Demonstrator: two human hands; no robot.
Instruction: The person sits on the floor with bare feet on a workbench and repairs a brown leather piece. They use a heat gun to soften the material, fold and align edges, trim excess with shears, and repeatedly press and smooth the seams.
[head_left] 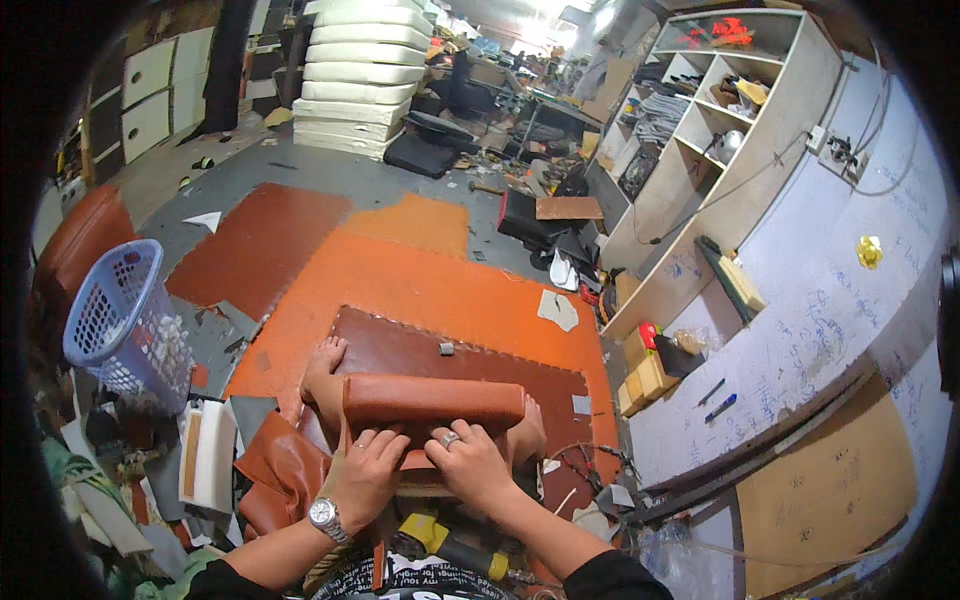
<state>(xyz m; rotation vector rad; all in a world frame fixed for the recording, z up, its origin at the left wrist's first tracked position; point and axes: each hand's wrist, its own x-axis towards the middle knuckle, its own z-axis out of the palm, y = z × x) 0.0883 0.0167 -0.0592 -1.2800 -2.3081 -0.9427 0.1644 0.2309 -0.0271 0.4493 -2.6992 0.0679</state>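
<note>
Across my lap lies a long padded piece (pixel 435 402) covered in brown leather, its rounded top facing away from me. My left hand (pixel 368 476) is closed on the near edge of its leather cover, fingers curled and pressed down. Close beside it, my right hand (pixel 466 462) grips the same edge, fingers bent over the leather. What lies under the fingertips is hidden. Below my hands, a yellow and black tool (pixel 440 540) rests on my lap, partly covered by my arms. A loose brown leather piece (pixel 283 475) hangs in folds beside my left wrist.
Brown sheeting (pixel 385 345) and orange sheeting (pixel 310 300) cover the floor ahead. At left stands a blue plastic basket (pixel 118 335) beside scraps and a white foam block (pixel 212 455). A white shelf unit (pixel 745 180) and a white worktop (pixel 770 400) with a blue pen (pixel 721 408) line the right.
</note>
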